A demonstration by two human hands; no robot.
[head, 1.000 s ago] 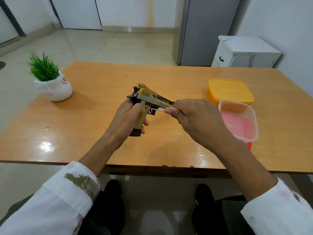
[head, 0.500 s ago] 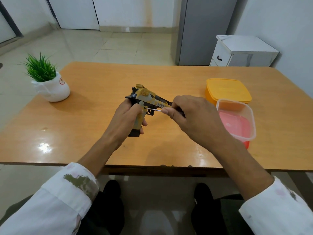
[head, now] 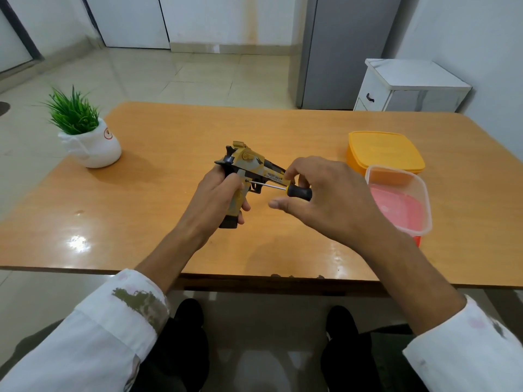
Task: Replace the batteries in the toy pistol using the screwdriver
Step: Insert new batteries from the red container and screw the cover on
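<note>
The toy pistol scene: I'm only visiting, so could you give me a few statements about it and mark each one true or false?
1. The left hand grips the toy pistol by its handle. True.
2. The screwdriver lies on the table. False: the right hand holds it, with its tip against the side of the toy pistol.
3. The potted plant stands to the right of the toy pistol. False: it stands to the left, near the table's corner.
4. The clear tub sits nearer the person than the yellow tub. True.
</note>
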